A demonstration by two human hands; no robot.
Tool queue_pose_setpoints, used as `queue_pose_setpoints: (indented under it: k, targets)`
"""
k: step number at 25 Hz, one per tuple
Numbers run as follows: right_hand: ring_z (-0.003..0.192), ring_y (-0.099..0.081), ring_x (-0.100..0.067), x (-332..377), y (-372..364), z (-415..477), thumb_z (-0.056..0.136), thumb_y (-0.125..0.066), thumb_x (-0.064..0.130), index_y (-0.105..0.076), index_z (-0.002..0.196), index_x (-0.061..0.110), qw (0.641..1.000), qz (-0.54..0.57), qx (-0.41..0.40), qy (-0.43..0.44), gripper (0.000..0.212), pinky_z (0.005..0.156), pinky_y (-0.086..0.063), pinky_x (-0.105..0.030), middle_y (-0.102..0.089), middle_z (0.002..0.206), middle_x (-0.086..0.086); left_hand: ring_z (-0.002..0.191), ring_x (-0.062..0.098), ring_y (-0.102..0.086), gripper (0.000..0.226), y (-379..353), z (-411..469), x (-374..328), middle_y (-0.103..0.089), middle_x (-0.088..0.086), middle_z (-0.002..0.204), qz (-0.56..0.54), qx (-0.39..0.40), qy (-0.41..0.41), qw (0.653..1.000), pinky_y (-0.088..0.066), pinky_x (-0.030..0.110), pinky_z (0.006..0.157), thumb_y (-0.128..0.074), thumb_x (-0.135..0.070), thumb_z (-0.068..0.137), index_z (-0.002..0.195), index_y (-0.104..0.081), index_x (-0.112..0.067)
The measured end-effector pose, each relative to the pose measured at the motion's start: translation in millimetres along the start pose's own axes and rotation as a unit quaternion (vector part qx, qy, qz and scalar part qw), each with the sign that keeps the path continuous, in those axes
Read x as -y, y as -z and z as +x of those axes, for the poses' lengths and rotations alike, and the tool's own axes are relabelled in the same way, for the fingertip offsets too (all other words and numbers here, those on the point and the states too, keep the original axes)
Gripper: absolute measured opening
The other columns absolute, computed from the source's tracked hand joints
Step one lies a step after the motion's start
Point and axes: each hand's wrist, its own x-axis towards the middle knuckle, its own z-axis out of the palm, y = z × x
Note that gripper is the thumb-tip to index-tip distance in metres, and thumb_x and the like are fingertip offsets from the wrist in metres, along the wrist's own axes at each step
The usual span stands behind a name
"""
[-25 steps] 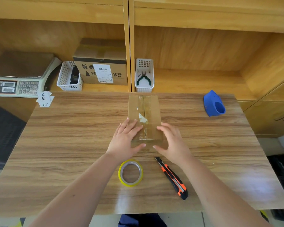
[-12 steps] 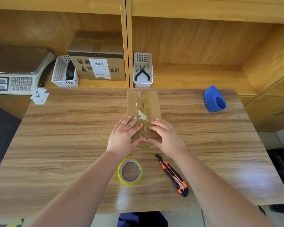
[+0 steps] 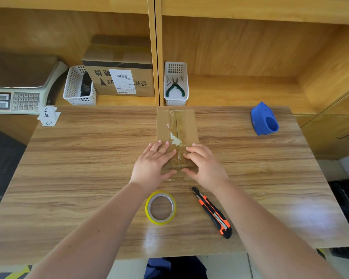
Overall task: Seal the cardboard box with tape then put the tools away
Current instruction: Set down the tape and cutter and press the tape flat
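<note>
Scales [image 3: 18, 97] sit at the far left on the shelf, and beside them we see a white basket [image 3: 79, 87] holding something dark that we cannot make out, then a labelled carton [image 3: 121, 77]. Our left hand [image 3: 151, 166] lies flat with fingers spread on the near end of the cardboard box [image 3: 176, 135], which rests mid-table [image 3: 69, 168] with clear tape along its seam. Just below, the yellow tape roll [image 3: 160, 207] lies flat. Our right hand [image 3: 205, 165] presses open-palmed on the box's near right corner, thumb at its front edge. Near it lies the orange utility knife [image 3: 213, 212]; pliers [image 3: 175, 87] rest in a second basket [image 3: 176, 83], and a blue dispenser [image 3: 264, 118] sits far right.
</note>
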Motion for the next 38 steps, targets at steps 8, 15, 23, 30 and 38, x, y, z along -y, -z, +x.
queue_pose_setpoints:
  k: [8, 15, 23, 30, 38]
  targets:
    - [0.131, -0.046, -0.030, 9, 8, 0, 0.076, -0.080, 0.027, -0.066, 0.114, 0.005, 0.998, -0.052, 0.029, -0.006, 0.045, 0.105, -0.041, -0.046, -0.060, 0.129, -0.009, 0.150, 0.021, -0.027, 0.071, 7, 2, -2, -0.039, 0.003, 0.158, -0.010, 0.066, 0.023, 0.998, -0.011, 0.038, 0.123, -0.070, -0.053, 0.080, 0.143, -0.051, -0.028]
    - [0.120, -0.056, -0.037, 15, 0, 1, 0.071, -0.084, 0.027, -0.068, 0.101, 0.001, 0.996, -0.085, 0.000, -0.009, 0.043, 0.097, -0.048, -0.050, -0.066, 0.115, -0.014, 0.141, 0.034, -0.043, 0.066, 1, 3, -17, -0.053, 0.013, 0.147, 0.043, 0.048, 0.047, 0.997, -0.029, 0.047, 0.118, -0.076, -0.050, 0.077, 0.131, -0.064, -0.014]
    - [0.131, -0.047, -0.031, 1, 10, -2, 0.076, -0.079, 0.020, -0.064, 0.119, 0.008, 0.993, -0.107, 0.040, 0.038, 0.046, 0.114, -0.029, -0.051, -0.059, 0.132, -0.009, 0.150, 0.024, -0.028, 0.065, 6, 3, -6, -0.038, 0.004, 0.159, 0.040, 0.073, 0.015, 0.996, -0.017, 0.039, 0.124, -0.069, -0.044, 0.086, 0.145, -0.049, -0.024]
    - [0.119, -0.058, -0.034, 14, 5, 0, 0.070, -0.084, 0.034, -0.069, 0.100, 0.003, 0.992, -0.123, -0.005, 0.019, 0.045, 0.105, -0.040, -0.056, -0.067, 0.115, -0.011, 0.150, 0.023, -0.026, 0.065, 6, 6, -13, -0.037, 0.002, 0.159, 0.043, 0.070, 0.037, 0.996, -0.013, 0.039, 0.123, -0.065, -0.053, 0.086, 0.143, -0.050, -0.026]
    - [0.122, -0.055, -0.035, 5, 9, 3, 0.073, -0.082, 0.026, -0.069, 0.106, 0.006, 0.992, -0.119, 0.023, 0.039, 0.040, 0.105, -0.040, -0.054, -0.066, 0.121, -0.011, 0.151, 0.024, -0.024, 0.060, 8, 4, -3, -0.033, 0.003, 0.161, 0.055, 0.091, -0.003, 0.994, -0.015, 0.038, 0.124, -0.059, -0.044, 0.094, 0.148, -0.043, -0.026]
